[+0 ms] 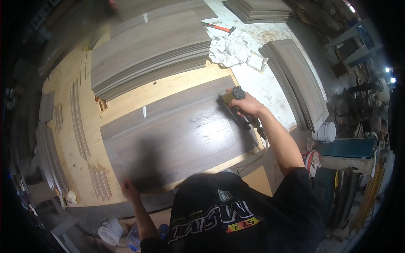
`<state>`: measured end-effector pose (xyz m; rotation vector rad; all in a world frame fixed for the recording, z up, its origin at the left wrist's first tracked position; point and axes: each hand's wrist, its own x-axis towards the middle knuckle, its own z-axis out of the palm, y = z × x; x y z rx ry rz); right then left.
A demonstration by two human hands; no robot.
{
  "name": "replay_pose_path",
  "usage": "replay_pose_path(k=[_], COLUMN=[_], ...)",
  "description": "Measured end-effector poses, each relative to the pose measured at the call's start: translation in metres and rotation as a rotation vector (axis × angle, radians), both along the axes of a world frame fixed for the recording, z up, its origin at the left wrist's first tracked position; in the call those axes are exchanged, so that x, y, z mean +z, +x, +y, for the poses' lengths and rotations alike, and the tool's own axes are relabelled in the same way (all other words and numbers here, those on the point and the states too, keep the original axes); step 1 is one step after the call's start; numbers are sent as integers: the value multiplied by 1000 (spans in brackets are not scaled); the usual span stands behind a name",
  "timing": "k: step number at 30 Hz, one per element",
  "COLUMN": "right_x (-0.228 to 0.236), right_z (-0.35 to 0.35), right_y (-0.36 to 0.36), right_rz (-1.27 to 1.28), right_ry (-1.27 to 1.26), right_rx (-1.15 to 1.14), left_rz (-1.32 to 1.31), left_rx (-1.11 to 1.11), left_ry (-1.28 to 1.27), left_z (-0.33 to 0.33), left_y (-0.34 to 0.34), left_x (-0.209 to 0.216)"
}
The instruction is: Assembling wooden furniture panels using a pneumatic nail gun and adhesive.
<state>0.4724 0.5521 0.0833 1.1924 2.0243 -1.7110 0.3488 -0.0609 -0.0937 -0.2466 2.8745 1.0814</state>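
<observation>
A grey-brown wood-grain cabinet door (168, 135) lies flat on the wooden bench, with a small white strip near its far edge. Over its right end, my right hand (249, 105) is closed round the handle of an air nail gun (240, 121). The gun's long, narrow magazine runs along that end of the door, and a hose trails from its handle. At the door's near left corner is my left hand (130, 189), its fingers bent together against the edge. The exact hold of those fingertips is partly hidden.
Behind the door stands a tall stack of similar panels (147, 59). A red-handled hammer (218, 28) and a crumpled white cloth (232, 48) lie beyond it. More doors (295, 84) are stacked to the right. Thin trim strips (78, 120) lie left; a white bucket (110, 232) stands below.
</observation>
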Motion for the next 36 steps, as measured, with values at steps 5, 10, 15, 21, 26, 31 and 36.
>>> replay_pose_path(k=[5, 10, 15, 21, 26, 31, 36], right_x=[-5, -5, -5, -2, 5, -5, -9], right_z=[-2, -1, -3, -1, 7, 6, 5], right_y=[-2, -6, -4, -9, -19, -22, -22], right_rz=[2, -30, -9, -1, 28, -6, -41], right_ry=[-7, 10, -13, -50, 26, 25, 44], right_rx=[-8, 25, 14, -12, -14, 16, 30], left_rz=[0, -18, 34, -11, 25, -8, 12], left_rx=[-8, 8, -18, -2, 10, 30, 19], left_ry=[35, 20, 6, 4, -35, -31, -28], left_z=[-2, 7, 1, -8, -7, 5, 16], left_y=[0, 3, 3, 0, -1, 0, 4], left_x=[-2, 11, 4, -5, -9, 7, 22])
